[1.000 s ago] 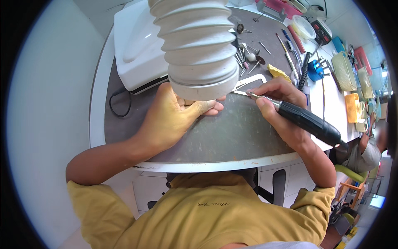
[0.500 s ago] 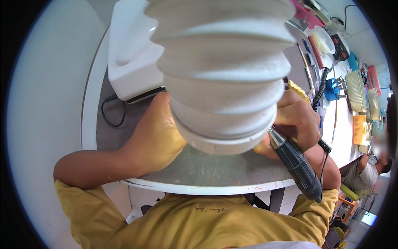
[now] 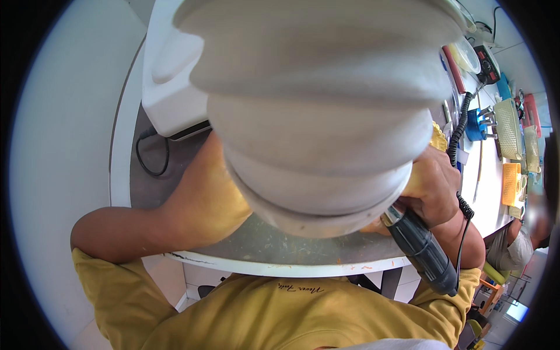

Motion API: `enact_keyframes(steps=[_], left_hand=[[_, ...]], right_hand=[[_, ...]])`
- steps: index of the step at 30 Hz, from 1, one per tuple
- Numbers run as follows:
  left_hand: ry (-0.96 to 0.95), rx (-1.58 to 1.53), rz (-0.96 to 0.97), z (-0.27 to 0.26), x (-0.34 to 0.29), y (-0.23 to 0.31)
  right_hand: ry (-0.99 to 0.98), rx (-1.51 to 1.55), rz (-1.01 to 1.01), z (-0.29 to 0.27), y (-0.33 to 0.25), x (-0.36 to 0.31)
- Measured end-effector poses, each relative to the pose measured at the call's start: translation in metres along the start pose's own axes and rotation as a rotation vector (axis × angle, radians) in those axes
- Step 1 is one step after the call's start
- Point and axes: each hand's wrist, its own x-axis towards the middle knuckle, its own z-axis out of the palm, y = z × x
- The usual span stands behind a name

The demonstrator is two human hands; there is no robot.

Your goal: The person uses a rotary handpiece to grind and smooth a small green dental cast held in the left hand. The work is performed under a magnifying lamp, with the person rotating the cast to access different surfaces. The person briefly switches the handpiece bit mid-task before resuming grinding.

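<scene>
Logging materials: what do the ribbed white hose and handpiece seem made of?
Ribbed white hose: probably plastic, given its molded-looking ridges and low-gloss surface. Handpiece: likely dull black plastic or rubber, with grooves; its front collar shines like metal.

Bright room light, soft foreground, strong fisheye bend.
The white corrugated hose (image 3: 326,137), close to the lens, is blurred and shaded grey in its folds; a warm sheen lies on the left hand (image 3: 219,201). The front edge of the counter (image 3: 291,270) bows, and the white surface (image 3: 490,192) at right nearly washes out. Black vignetting rings the view.
</scene>
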Motion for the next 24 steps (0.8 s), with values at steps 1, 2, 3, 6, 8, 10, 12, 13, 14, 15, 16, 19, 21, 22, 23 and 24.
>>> enact_keyframes(steps=[1, 2, 3, 6, 8, 10, 12, 13, 14, 15, 16, 19, 21, 22, 23, 24], left_hand=[[-0.02, -0.023, 0.003, 0.001, 0.003, 0.002], [-0.04, -0.045, 0.01, 0.002, 0.006, 0.005], [-0.033, -0.05, -0.009, 0.002, 0.004, 0.004], [-0.017, -0.048, -0.035, 0.001, -0.002, -0.001], [-0.014, -0.049, -0.039, -0.001, -0.004, -0.002], [-0.017, -0.042, -0.025, 0.0, -0.004, -0.002], [-0.018, -0.023, 0.018, 0.0, -0.004, -0.002], [-0.015, -0.01, 0.067, 0.001, -0.006, -0.005], [-0.01, 0.003, 0.115, 0.002, -0.007, -0.007], [-0.011, -0.01, 0.124, 0.003, -0.007, -0.007], [-0.009, -0.047, 0.08, 0.003, -0.006, -0.005], [-0.007, -0.123, -0.019, 0.003, -0.004, -0.005], [-0.013, -0.139, -0.041, 0.003, -0.004, -0.005], [-0.015, -0.147, -0.048, 0.003, -0.005, -0.005], [-0.015, -0.153, -0.053, 0.002, -0.005, -0.005], [-0.019, -0.162, -0.058, 0.003, -0.005, -0.005]], right_hand=[[-0.001, -0.021, 0.004, -0.006, -0.003, 0.002], [-0.006, -0.048, 0.011, -0.012, -0.006, 0.002], [-0.004, -0.031, 0.004, -0.007, -0.005, 0.0], [-0.006, -0.002, -0.006, -0.001, 0.0, 0.0], [-0.012, 0.001, -0.01, 0.002, 0.0, 0.0], [-0.012, -0.005, -0.006, 0.0, -0.001, 0.0], [-0.015, -0.011, -0.006, -0.001, -0.002, -0.001], [-0.016, -0.011, -0.004, -0.001, -0.002, -0.002], [-0.018, -0.018, -0.003, -0.003, -0.001, -0.001], [-0.02, -0.019, -0.002, -0.003, -0.002, -0.001], [-0.011, -0.017, -0.002, -0.002, -0.001, -0.001], [0.004, -0.014, -0.003, 0.0, 0.0, -0.002], [-0.009, -0.018, -0.004, -0.002, -0.001, -0.001], [-0.014, -0.023, 0.0, -0.002, -0.001, 0.0], [-0.018, -0.028, 0.004, -0.002, -0.001, 0.0], [-0.015, -0.037, 0.015, -0.001, -0.002, -0.001]])
